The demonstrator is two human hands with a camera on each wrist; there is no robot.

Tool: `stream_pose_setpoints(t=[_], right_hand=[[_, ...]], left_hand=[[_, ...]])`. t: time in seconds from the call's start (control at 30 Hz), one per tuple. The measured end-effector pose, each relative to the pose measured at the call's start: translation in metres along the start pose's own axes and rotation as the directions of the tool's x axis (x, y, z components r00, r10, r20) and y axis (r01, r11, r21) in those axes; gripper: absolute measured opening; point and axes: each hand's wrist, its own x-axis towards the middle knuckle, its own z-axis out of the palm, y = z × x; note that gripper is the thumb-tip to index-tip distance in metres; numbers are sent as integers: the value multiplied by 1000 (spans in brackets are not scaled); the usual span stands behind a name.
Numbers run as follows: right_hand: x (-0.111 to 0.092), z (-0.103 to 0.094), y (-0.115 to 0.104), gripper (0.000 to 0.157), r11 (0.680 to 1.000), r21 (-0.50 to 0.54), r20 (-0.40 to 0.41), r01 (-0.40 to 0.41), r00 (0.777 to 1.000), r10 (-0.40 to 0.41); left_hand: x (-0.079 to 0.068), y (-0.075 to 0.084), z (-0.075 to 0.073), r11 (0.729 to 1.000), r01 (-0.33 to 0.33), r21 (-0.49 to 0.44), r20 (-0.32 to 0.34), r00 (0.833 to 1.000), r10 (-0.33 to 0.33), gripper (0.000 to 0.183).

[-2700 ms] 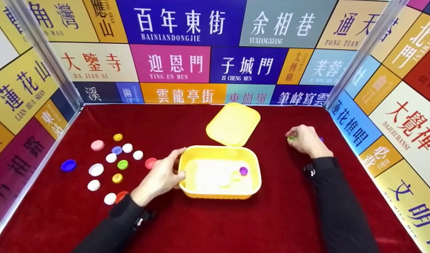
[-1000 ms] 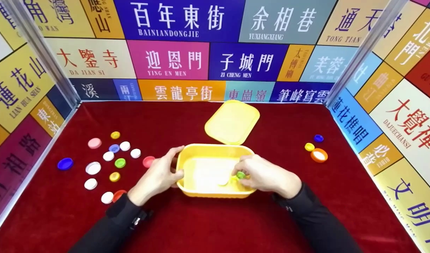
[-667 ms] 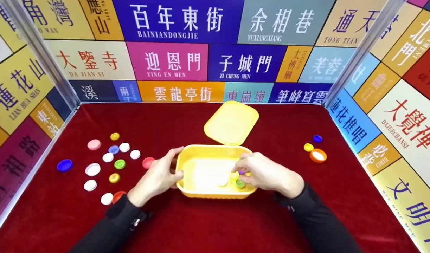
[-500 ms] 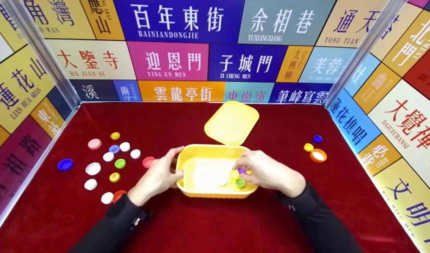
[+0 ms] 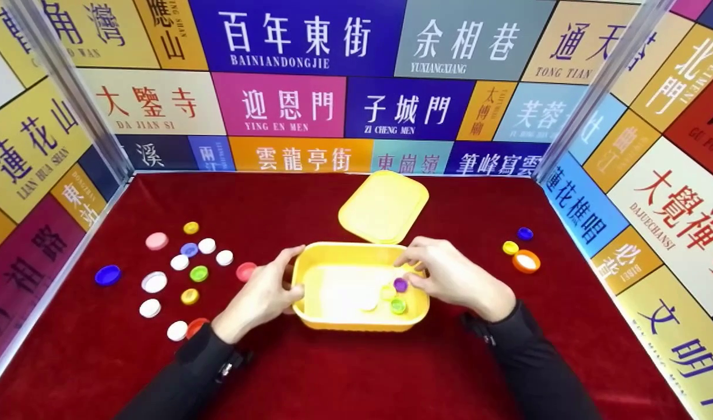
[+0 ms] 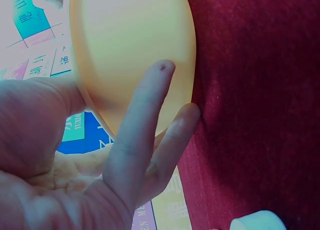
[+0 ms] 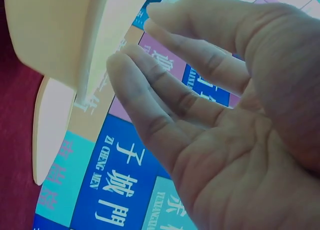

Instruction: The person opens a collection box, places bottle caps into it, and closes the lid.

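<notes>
A yellow plastic box [image 5: 356, 324] stands on the red cloth. My left hand [image 5: 264, 298] holds its left end, thumb over the rim and fingers against the outer wall [image 6: 135, 34]. My right hand [image 5: 458, 279] is above the box's right end, fingers slightly bent and apart; in the right wrist view no object shows between the fingers [image 7: 135, 84]. Inside the box lie a purple bottle cap [image 5: 400, 284], a green cap [image 5: 398, 305], a yellow cap [image 5: 387, 291] and a white cap [image 5: 369, 304], the last faint against the bright bottom.
The yellow lid [image 5: 384, 207] lies behind the box. At the right are a blue cap [image 5: 524, 234], a yellow cap [image 5: 510, 248] and an orange one with a white centre [image 5: 526, 261]. Several mixed caps, including a pink cap [image 5: 157, 241], are spread at the left. Printed panels surround the table.
My right hand has brought the green cap from the right side into the box and let it go. It has since risen slightly to the right. My left hand has kept its hold.
</notes>
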Motion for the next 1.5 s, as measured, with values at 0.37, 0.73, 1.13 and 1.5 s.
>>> stream_pose_setpoints(t=[0.37, 0.73, 1.13, 1.5], right_hand=[[1, -6, 24, 22, 995, 69, -97, -78, 992, 85], [-4, -14, 64, 30, 976, 42, -208, -215, 953, 219], [-27, -34, 104, 40, 910, 7, -199, -416, 891, 409], [-73, -45, 141, 47, 873, -45, -202, -486, 860, 469]], left_hand=[[-1, 0, -1, 1000, -3, -3, -4, 1000, 3, 83], [-1, 1, -3, 1000, -10, 19, -3, 1000, 10, 82], [-1, 2, -3, 1000, -14, 10, -14, 1000, 14, 84], [-2, 2, 0, 1000, 2, -12, -9, 1000, -2, 84]])
